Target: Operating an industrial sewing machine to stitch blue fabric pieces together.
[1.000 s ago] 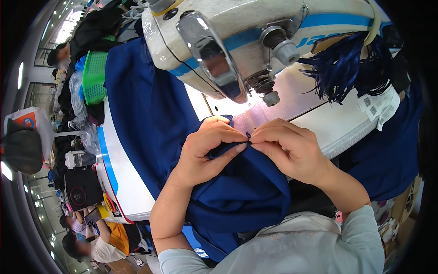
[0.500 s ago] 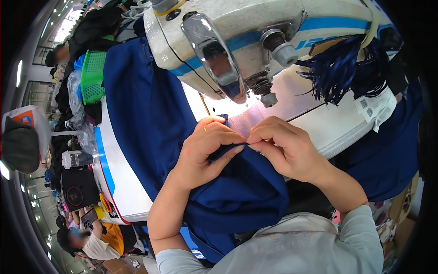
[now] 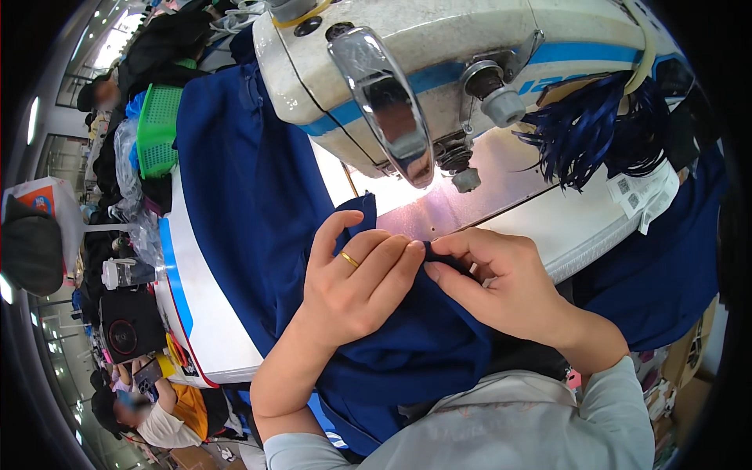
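Observation:
Navy blue fabric [image 3: 243,180] drapes over the left of the sewing table and down across my lap. Both hands meet at a folded edge of it, just in front of the sewing machine [image 3: 439,47]. My left hand [image 3: 356,282], with a gold ring, presses its fingertips onto the fabric edge; its index finger is raised and its thumb is hidden. My right hand [image 3: 501,278] pinches the same edge between thumb and index finger. A small fabric corner [image 3: 364,207] sticks up beyond my left hand, near the lit needle area.
A bundle of dark blue strips [image 3: 595,133] hangs from the machine, above white labels [image 3: 642,192]. More navy cloth [image 3: 650,274] hangs at right. A green basket [image 3: 159,129] and a clear bottle [image 3: 129,272] stand left. Other people sit farther left, one holding a phone [image 3: 147,374].
My left hand has turned over, its thumb going out of sight and its fingers now on top of the edge. The fabric corner shows more. My right hand keeps its pinch.

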Available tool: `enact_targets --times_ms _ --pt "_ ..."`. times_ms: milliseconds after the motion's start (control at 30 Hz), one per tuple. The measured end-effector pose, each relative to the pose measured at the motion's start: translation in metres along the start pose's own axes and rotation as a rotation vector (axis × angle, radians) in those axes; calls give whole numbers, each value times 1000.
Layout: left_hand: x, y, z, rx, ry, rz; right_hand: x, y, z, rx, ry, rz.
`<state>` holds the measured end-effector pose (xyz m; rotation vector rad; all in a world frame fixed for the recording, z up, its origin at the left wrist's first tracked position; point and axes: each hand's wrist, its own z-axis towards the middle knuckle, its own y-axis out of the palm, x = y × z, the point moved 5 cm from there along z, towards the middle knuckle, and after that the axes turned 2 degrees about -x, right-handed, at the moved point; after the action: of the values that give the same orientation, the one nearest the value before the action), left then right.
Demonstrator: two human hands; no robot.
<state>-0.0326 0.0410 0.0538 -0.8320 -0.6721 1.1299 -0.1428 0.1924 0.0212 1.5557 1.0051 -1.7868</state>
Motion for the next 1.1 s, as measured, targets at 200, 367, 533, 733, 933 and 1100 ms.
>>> enact_targets --times_ms 200,367,533,733,933,1100 --pt "4 1 1 2 4 93 4 -1 4 48 -158 -127" --pt "6 2 1 -10 5 107 5 -2 6 39 -142 -98" --pt "7 2 1 -28 7 116 10 -4 11 24 -235 -158" --pt "8 3 2 -38 8 124 10 -7 13 1 -245 -188" --pt "-4 2 2 -21 -59 -1 11 -5 12 4 -240 -170" --pt "-12 6 0 -41 -167 -131 12 -2 11 38 -270 -183"
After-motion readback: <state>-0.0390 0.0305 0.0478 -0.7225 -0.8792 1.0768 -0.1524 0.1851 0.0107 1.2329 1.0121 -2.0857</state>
